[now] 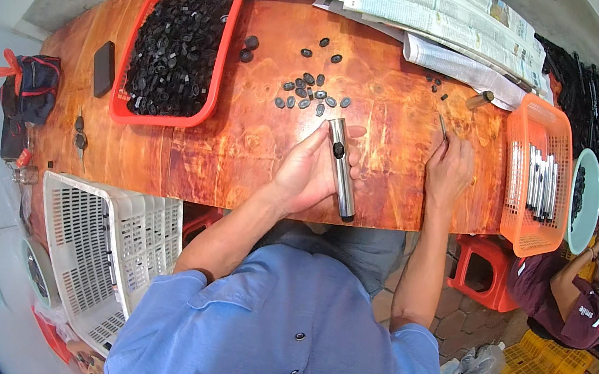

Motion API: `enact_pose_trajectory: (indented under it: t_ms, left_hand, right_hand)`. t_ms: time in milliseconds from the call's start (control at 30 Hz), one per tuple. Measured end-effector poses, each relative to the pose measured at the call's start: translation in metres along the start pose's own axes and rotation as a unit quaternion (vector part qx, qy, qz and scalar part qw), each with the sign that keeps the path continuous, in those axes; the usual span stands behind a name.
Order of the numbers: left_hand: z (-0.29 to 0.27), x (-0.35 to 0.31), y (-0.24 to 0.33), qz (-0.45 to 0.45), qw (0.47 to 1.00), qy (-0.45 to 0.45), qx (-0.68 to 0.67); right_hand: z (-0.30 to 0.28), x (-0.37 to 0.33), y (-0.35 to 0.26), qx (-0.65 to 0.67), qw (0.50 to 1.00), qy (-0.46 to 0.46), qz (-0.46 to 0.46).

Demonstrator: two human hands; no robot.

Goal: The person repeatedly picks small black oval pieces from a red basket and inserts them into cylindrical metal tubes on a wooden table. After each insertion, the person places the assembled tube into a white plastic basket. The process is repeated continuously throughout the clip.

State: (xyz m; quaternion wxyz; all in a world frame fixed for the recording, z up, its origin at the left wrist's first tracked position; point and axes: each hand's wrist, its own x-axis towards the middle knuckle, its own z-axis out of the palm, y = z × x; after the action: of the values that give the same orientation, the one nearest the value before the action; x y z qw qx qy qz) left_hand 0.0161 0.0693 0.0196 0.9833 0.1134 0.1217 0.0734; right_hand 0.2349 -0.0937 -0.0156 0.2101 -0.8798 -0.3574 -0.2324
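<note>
My left hand (307,170) is wrapped round a shiny metal tube (344,182) with a black end, tilted over the table's near edge. A black oval piece (338,150) sits on the tube's side towards its far end. Farther right, my right hand (451,168) pinches a thin, short stick-like tool (443,125) whose exact kind is too small to make out. Beyond the left hand, several loose black oval pieces (309,79) are scattered on the wooden table (391,154).
A red basket (117,99) full of small black parts stands at left, near a black block (103,68). At right, an orange basket (542,239) holds metal tubes beside a pale green bowl (578,239). Newspapers (438,5) cover the back. Another person's arm (574,281) shows far right.
</note>
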Motion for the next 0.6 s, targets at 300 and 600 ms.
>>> enact_pose_trajectory:
  t_ms: [300, 600]
  left_hand:
    - [-0.023, 0.003, -0.004, 0.002, 0.999, 0.046, -0.011]
    - [-0.039, 0.004, -0.006, 0.007, 0.999, 0.047, -0.002]
  right_hand:
    - [0.0, 0.002, -0.001, -0.005, 1.0, 0.002, -0.011]
    - [0.002, 0.001, 0.0, -0.006, 1.0, 0.001, -0.01]
